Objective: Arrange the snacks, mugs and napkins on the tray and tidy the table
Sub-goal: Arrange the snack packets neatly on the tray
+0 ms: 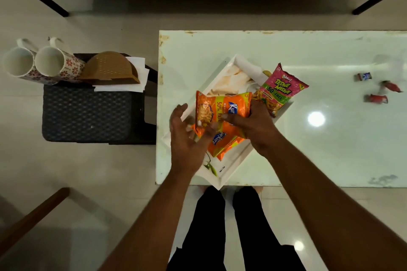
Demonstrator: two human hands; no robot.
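Note:
A white tray (222, 68) lies askew on the white table's (330, 149) left end. In it are orange snack packets (222, 108) and a pink snack packet (280, 88) at its far right corner. My right hand (253, 126) grips the top orange packet from the right. My left hand (187, 136) is spread open over the packets' left side, fingers touching them. Two white mugs with red flowers (39, 65) and a brown napkin holder with white napkins (112, 71) stand on a dark stool to the left.
Three small wrapped candies (374, 88) lie on the table's far right. The dark woven stool (88, 112) stands left of the table. A wooden chair arm (33, 220) is at lower left. Dark furniture legs stand beyond the table.

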